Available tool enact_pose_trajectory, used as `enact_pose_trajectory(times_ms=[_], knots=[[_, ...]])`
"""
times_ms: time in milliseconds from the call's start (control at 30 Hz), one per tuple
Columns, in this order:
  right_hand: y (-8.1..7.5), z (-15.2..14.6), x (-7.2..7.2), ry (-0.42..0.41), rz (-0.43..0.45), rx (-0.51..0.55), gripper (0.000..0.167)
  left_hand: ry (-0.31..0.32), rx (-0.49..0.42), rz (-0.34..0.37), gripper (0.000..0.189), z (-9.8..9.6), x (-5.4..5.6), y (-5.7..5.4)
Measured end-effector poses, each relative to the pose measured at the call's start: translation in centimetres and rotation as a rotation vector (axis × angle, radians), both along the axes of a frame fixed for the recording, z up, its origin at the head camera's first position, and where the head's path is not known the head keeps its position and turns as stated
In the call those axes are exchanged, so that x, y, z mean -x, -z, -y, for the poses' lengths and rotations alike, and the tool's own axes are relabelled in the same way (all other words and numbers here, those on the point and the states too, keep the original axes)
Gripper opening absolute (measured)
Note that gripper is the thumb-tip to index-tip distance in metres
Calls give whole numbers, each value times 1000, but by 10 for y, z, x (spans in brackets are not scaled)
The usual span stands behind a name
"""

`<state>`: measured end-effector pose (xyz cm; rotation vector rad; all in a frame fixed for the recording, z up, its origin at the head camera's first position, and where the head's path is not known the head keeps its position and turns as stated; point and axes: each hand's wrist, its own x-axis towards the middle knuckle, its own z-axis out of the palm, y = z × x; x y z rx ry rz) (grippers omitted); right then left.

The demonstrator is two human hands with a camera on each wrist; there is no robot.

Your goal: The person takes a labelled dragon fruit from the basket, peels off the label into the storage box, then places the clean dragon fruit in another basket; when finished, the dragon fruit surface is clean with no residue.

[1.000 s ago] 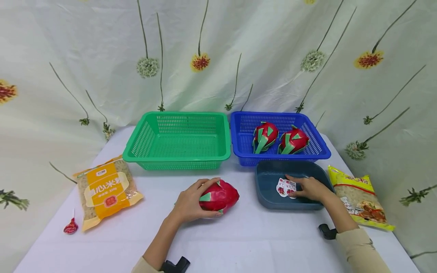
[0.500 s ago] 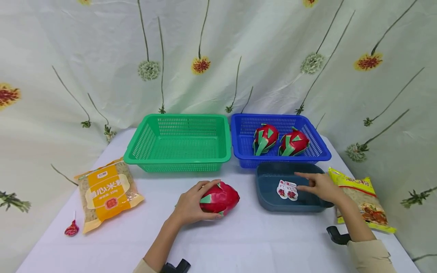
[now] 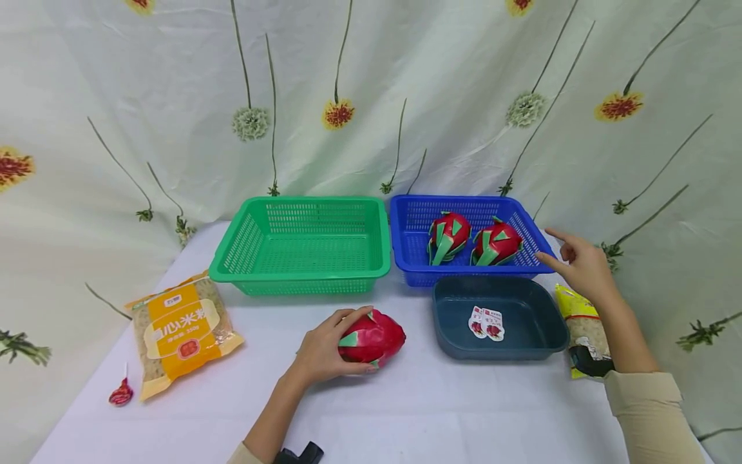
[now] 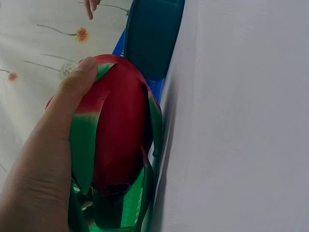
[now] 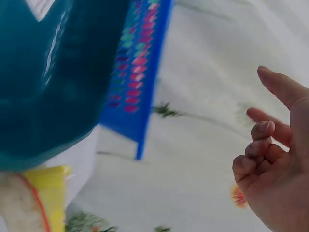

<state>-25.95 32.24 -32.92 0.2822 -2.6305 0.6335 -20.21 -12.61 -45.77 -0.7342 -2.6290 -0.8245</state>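
Note:
My left hand (image 3: 324, 351) grips a red and green dragon fruit (image 3: 377, 336) on the white table, fingers over its far side and thumb on the near side. In the left wrist view one digit (image 4: 77, 84) lies along the dragon fruit (image 4: 118, 130). Up in the air by the right end of the blue basket (image 3: 414, 268) is my right hand (image 3: 585, 267). It holds nothing; in the right wrist view the hand (image 5: 285, 164) has thumb and index finger apart, the others curled loosely. White stickers (image 3: 485, 323) with dragon fruit pictures lie in the dark blue tray (image 3: 498, 353).
Two more dragon fruits (image 3: 449, 233) sit in the blue basket. A green basket (image 3: 301, 276) stands at its left. Bagged food, one orange pack (image 3: 180, 325) and one yellow pack (image 3: 585, 328), flanks the table. A red lollipop (image 3: 121, 392) lies far left.
My right hand has left the stickers in the dark tray, rising and moving right and away to beside the blue basket. The left hand and its dragon fruit have stayed put.

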Motion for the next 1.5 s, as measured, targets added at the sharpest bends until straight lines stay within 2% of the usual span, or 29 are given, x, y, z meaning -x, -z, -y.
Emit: enact_pose_trajectory(times_ms=[100, 267, 467, 733, 900, 1033, 1233, 1400, 1500], knots=[[6, -10, 11, 52, 88, 9, 66, 2, 0, -6, 89, 0, 0, 0], [25, -28, 26, 125, 245, 16, 85, 1, 9, 8, 89, -1, 0, 1], [43, -40, 35, 103, 376, 28, 90, -7, 7, 9, 89, 0, 0, 1], [55, -41, 37, 98, 363, -12, 91, -11, 9, 11, 90, 0, 0, 1], [55, -39, 39, 17, 382, -15, 90, -11, -4, 14, 90, 0, -1, 1], [53, -38, 40, -45, 435, -4, 89, -12, -6, 14, 90, 0, -1, 1], [54, -37, 43, -74, 457, 2, 88, -13, -20, 34, 90, 1, -1, 1], [57, -37, 42, -70, 455, 20, 88, 11, -65, 35, 87, 0, -1, -8], [57, -37, 41, -67, 458, 23, 88, 69, -94, 9, 87, -7, 5, -24]])
